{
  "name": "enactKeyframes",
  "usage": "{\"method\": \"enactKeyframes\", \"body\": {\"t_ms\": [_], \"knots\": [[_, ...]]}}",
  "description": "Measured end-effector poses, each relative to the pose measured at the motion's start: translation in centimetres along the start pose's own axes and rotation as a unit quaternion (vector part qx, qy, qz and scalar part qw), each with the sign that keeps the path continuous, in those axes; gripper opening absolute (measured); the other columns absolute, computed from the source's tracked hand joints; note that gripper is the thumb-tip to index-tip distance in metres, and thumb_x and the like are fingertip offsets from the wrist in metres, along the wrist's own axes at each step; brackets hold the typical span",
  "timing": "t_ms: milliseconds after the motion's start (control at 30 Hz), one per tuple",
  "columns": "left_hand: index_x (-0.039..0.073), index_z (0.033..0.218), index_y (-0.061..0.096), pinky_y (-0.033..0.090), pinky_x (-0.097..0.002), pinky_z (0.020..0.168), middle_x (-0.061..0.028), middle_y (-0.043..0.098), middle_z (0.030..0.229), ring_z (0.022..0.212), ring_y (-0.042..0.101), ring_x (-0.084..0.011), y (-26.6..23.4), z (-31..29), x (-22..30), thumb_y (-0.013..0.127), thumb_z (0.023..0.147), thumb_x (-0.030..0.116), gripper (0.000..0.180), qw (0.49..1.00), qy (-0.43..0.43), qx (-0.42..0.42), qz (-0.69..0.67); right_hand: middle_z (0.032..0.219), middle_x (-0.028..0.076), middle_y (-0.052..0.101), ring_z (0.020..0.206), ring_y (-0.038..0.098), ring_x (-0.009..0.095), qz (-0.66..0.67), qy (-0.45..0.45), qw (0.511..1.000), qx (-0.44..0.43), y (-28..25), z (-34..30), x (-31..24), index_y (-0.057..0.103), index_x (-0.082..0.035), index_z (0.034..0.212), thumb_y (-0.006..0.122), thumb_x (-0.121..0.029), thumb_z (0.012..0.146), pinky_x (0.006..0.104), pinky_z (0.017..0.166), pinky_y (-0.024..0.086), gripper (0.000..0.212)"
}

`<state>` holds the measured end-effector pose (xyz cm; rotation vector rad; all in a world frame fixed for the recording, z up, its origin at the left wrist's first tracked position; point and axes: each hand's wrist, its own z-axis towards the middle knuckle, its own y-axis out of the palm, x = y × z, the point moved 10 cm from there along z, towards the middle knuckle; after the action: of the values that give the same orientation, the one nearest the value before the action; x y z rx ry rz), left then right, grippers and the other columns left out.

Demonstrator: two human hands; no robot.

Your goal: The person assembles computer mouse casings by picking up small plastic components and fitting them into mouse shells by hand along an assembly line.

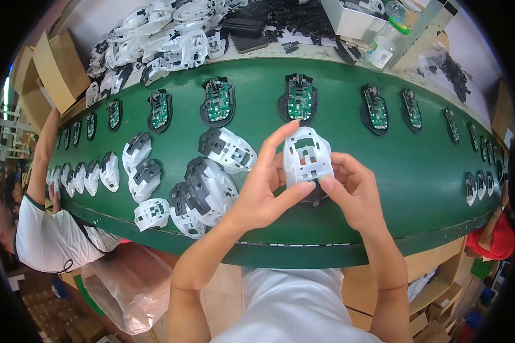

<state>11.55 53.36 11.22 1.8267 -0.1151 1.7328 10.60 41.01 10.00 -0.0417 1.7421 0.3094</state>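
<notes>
A white plastic mouse shell (307, 150) with rectangular cutouts is held up above the green work surface, a dark part showing beneath its lower end. My left hand (260, 197) grips its left side, thumb on the lower edge and index finger stretched up past its top. On the right side, my right hand (356, 194) holds it with the thumb at the lower right corner and the fingers bent behind. Just beyond stands a black mouse base (299, 103) carrying a green circuit board. Left of my left hand lie several overlapping white-and-grey mouse shells (209, 191).
More bases with boards (217, 103) line the green conveyor (418, 188) on both sides. White shells (171, 34) and black parts (297, 20) are heaped on the back shelf, beside a phone (249, 44) and a jar (383, 48). People work at far left and far right.
</notes>
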Motion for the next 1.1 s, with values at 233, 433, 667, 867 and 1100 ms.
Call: {"method": "enactKeyframes", "body": {"t_ms": [233, 433, 667, 867, 1100], "knots": [[0.004, 0.150, 0.020, 0.043, -0.0364, 0.100, -0.0154, 0.050, 0.132, 0.120, 0.053, -0.0221, -0.7, -0.4, 1.2, 0.065, 0.089, 0.007, 0.077, 0.996, 0.044, 0.021, 0.073, 0.106, 0.007, 0.065, 0.095, 0.061, 0.013, 0.010, -0.011, 1.000, -0.001, 1.3, 0.1, 0.3, 0.053, 0.002, 0.122, 0.070, -0.015, 0.089, 0.0281, 0.083, 0.051, 0.041], [0.002, 0.148, 0.026, 0.046, -0.0333, 0.095, -0.0136, 0.051, 0.129, 0.114, 0.056, -0.0198, -0.9, -0.4, 1.1, 0.064, 0.092, 0.013, 0.069, 0.997, 0.043, 0.041, 0.039, 0.101, 0.006, 0.066, 0.093, 0.062, 0.011, -0.002, -0.012, 1.000, 0.021, 1.5, 0.4, 0.8, 0.056, 0.002, 0.117, 0.072, -0.017, 0.088, 0.0275, 0.082, 0.051, 0.038], [0.000, 0.146, 0.029, 0.047, -0.0303, 0.093, -0.0133, 0.052, 0.126, 0.111, 0.056, -0.0173, -1.8, -0.7, 0.8, 0.060, 0.095, 0.014, 0.061, 0.990, 0.074, 0.076, 0.094, 0.099, 0.005, 0.066, 0.090, 0.062, 0.009, -0.052, -0.017, 0.998, 0.044, 1.4, 0.8, 0.9, 0.057, 0.001, 0.115, 0.071, -0.019, 0.089, 0.0259, 0.076, 0.052, 0.035], [0.001, 0.146, 0.030, 0.047, -0.0284, 0.090, -0.0142, 0.052, 0.127, 0.108, 0.056, -0.0171, -1.7, -0.4, 0.2, 0.061, 0.094, 0.015, 0.061, 0.996, 0.031, 0.086, 0.016, 0.100, 0.005, 0.065, 0.088, 0.061, 0.009, 0.176, 0.110, 0.978, -0.006, 1.5, 0.6, 2.9, 0.057, 0.001, 0.118, 0.065, -0.017, 0.093, 0.0253, 0.078, 0.050, 0.032], [0.005, 0.138, 0.045, 0.048, -0.0417, 0.091, -0.0174, 0.052, 0.131, 0.107, 0.058, -0.0342, -1.4, -1.8, 4.8, 0.070, 0.084, 0.021, 0.061, 0.838, 0.159, 0.044, 0.520, 0.106, 0.005, 0.062, 0.093, 0.059, 0.012, -0.183, -0.012, 0.983, 0.033, -6.7, -2.8, -1.7, 0.054, 0.002, 0.133, 0.057, -0.014, 0.096, 0.0249, 0.082, 0.046, 0.040]]}}
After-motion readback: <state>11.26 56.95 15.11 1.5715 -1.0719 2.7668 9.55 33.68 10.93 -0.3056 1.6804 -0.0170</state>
